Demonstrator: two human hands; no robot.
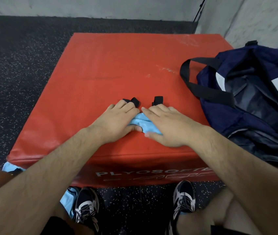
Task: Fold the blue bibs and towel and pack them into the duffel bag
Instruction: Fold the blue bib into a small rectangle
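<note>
A small folded light blue bib point(143, 123) lies near the front of a red padded box point(118, 65), its black straps point(157, 100) poking out past the fingertips. The left hand point(116, 122) grips the bib, fingers bent over its far side and thumb tucked at its near edge. The right hand point(167, 128) presses it flat, fingers straight and together. An open navy duffel bag point(253, 107) sits on the box's right side. More light blue cloth point(70, 199) hangs by the left shoe point(85, 206), above the speckled floor point(16, 65).
</note>
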